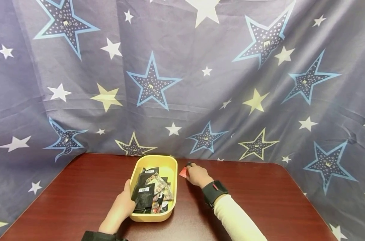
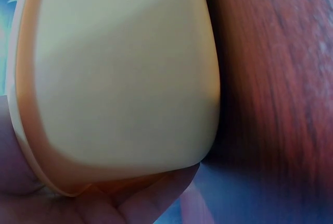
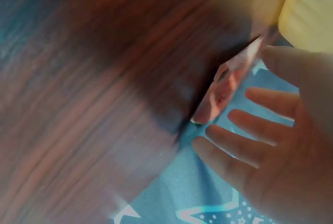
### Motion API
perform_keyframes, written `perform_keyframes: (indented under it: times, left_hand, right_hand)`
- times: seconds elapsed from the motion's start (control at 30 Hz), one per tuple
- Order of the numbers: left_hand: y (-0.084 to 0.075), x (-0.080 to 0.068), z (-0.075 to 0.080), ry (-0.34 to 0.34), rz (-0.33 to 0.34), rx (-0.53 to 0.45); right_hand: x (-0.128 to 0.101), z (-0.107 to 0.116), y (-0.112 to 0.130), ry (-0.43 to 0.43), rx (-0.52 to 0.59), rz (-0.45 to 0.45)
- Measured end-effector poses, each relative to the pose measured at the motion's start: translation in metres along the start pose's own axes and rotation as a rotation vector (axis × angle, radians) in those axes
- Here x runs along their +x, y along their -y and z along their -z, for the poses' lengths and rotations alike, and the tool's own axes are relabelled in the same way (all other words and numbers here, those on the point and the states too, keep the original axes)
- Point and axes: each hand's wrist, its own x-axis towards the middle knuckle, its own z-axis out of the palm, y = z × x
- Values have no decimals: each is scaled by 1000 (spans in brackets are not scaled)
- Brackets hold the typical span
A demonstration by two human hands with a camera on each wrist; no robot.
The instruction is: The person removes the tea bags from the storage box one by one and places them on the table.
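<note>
Yellow bin on reddish table, starry curtain

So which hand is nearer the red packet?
Right. The right hand is at the red packet; the left hand, farther away, grips the left side of the yellow bin.

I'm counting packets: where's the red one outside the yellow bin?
In the head view, the red packet is at the table's far side, between the yellow bin and the right hand.
</note>
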Motion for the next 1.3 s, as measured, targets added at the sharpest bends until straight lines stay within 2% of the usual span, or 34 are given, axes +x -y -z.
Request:
perform_keyframes:
  times: [0.2, 0.3, 0.37, 0.43, 0.53, 0.67, 0.83, 1.07, 1.2, 1.3]
  left_hand:
    - [0, 1, 0, -12, -10, 8]
    - [0, 1, 0, -12, -8, 6]
    - [0, 1, 0, -11, -7, 1]
    - [0, 0, -1, -8, -6, -4]
    - [-1, -1, -3, -9, -9, -6]
    - [-3, -2, -8, -3, -16, -10]
    - [-2, -1, -10, -16, -28, -11]
    - [2, -1, 0, -8, -11, -9]
    - [1, -2, 1, -13, -13, -10]
    - [1, -3, 1, -9, -12, -14]
  right_hand:
    - [4, 16, 3, -155, -36, 39]
    - [8, 30, 10, -227, -18, 125]
    - [9, 38, 17, -250, -18, 216]
    - [8, 44, 27, -224, -17, 309]
    - [1, 51, 45, -125, -7, 428]
    - [-13, 55, 69, 32, -8, 516]
    - [-23, 47, 99, 87, -118, 594]
    - [-26, 29, 132, 124, -215, 604]
    - [-26, 24, 134, 131, -244, 603]
    - [-25, 24, 134, 141, -212, 605]
